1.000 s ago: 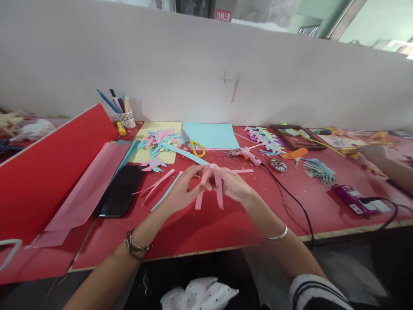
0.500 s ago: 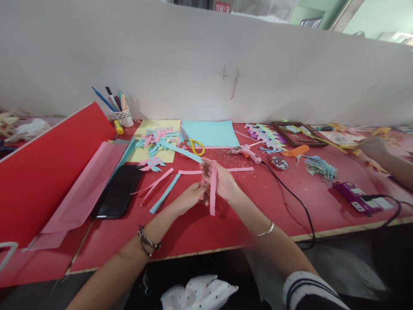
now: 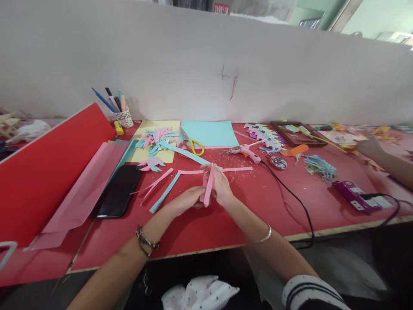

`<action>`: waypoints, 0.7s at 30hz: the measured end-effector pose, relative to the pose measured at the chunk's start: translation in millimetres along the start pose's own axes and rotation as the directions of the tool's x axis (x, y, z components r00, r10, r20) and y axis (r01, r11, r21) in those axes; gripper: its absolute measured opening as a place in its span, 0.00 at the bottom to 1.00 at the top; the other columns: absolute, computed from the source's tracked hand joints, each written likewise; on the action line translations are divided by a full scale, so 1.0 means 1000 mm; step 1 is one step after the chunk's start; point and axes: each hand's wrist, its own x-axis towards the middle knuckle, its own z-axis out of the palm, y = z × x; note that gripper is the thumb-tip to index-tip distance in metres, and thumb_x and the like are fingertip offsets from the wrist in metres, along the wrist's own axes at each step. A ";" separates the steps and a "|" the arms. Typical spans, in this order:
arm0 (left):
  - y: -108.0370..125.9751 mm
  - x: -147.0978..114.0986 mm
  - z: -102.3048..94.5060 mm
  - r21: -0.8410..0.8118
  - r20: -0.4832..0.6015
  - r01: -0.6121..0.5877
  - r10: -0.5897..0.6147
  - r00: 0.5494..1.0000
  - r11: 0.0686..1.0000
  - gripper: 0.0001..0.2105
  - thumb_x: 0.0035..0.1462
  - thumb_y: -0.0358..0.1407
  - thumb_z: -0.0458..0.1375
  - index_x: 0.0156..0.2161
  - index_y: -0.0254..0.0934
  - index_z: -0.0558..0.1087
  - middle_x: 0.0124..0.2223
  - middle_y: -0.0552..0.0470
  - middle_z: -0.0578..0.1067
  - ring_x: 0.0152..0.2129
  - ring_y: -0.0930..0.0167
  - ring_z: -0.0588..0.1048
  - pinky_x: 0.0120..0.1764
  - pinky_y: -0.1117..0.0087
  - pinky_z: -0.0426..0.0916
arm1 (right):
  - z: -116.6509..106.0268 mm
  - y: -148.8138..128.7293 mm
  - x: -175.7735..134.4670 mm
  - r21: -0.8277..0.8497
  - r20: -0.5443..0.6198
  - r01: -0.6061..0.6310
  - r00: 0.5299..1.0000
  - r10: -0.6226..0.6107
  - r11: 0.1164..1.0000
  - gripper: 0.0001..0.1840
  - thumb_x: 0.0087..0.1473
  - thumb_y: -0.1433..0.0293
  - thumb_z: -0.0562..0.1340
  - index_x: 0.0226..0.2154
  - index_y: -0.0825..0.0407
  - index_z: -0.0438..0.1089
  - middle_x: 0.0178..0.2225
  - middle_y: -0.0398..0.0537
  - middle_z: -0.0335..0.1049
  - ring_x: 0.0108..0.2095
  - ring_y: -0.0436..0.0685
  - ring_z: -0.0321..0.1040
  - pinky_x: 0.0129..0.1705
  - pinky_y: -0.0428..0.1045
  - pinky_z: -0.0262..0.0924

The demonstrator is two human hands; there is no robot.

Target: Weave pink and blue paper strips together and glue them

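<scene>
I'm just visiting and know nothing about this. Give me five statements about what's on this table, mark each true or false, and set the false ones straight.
1. The left hand and right hand both hold a pink paper strip. True.
2. The patterned cup of pens lies on its side. False: the cup stands upright.
3. A heap of cut paper pieces lies on a pale yellow sheet. True.
4. In the picture, the black smartphone is to the right of the pink glue gun. False: the phone is well to its left.
5. The scissors are in one of the hands. False: they lie on the table.
</scene>
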 end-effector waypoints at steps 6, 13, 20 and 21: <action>-0.003 0.001 0.001 0.046 -0.036 0.000 0.002 0.999 0.999 0.25 0.47 0.59 0.45 0.24 0.36 0.61 0.20 0.55 0.66 0.17 0.76 0.61 0.22 0.73 0.54 | 0.005 0.007 -0.002 -0.087 -0.018 0.047 0.999 -0.049 0.995 0.19 0.51 0.54 0.52 0.23 0.50 0.66 0.28 0.43 0.64 0.32 0.51 0.61 0.40 0.48 0.57; -0.005 0.004 0.000 0.178 0.046 -0.043 0.035 0.998 0.983 0.23 0.43 0.57 0.53 0.22 0.36 0.61 0.22 0.56 0.66 0.18 0.76 0.64 0.24 0.72 0.60 | 0.003 0.007 0.000 -0.113 -0.089 0.034 0.995 -0.045 0.993 0.22 0.50 0.52 0.51 0.20 0.51 0.63 0.21 0.40 0.59 0.21 0.47 0.57 0.26 0.44 0.55; -0.007 0.007 -0.005 0.321 0.072 -0.091 0.072 0.995 0.943 0.20 0.49 0.54 0.46 0.24 0.36 0.62 0.22 0.56 0.66 0.17 0.76 0.65 0.23 0.72 0.60 | -0.011 0.004 0.018 -0.220 -0.106 0.201 0.968 -0.228 0.955 0.24 0.51 0.52 0.46 0.19 0.52 0.61 0.19 0.43 0.60 0.21 0.49 0.57 0.26 0.46 0.57; -0.007 0.008 -0.008 0.345 0.062 -0.096 0.080 0.995 0.933 0.20 0.50 0.54 0.45 0.24 0.37 0.61 0.21 0.56 0.65 0.17 0.76 0.64 0.23 0.72 0.59 | -0.015 0.001 0.021 -0.271 -0.114 0.251 0.950 -0.290 0.929 0.22 0.51 0.53 0.46 0.20 0.51 0.61 0.21 0.44 0.61 0.23 0.50 0.58 0.28 0.47 0.58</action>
